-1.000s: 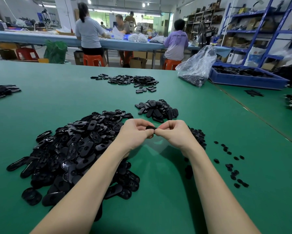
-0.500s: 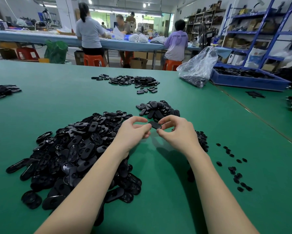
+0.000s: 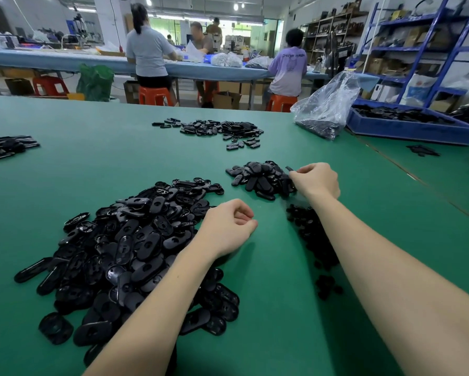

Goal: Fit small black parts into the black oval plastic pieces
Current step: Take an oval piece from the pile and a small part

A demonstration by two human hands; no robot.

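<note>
A big heap of black oval plastic pieces (image 3: 135,245) lies on the green table (image 3: 92,169) to my left. My left hand (image 3: 227,226) rests beside that heap, fingers loosely curled with nothing in them. Farther out, my right hand (image 3: 316,180) pinches one black oval piece (image 3: 289,168) at the right edge of a smaller pile of oval pieces (image 3: 257,177). Small black parts (image 3: 309,232) lie scattered just left of my right forearm, which hides some of them.
Another spread of black pieces (image 3: 222,130) lies farther back, and more sit at the far left (image 3: 5,146). A clear plastic bag (image 3: 325,109) and a blue tray (image 3: 412,128) stand at the back right. People work at a distant bench.
My hands have parted. The right hand carried the oval piece forward to the smaller pile, and the left hand let go and dropped back beside the big heap.
</note>
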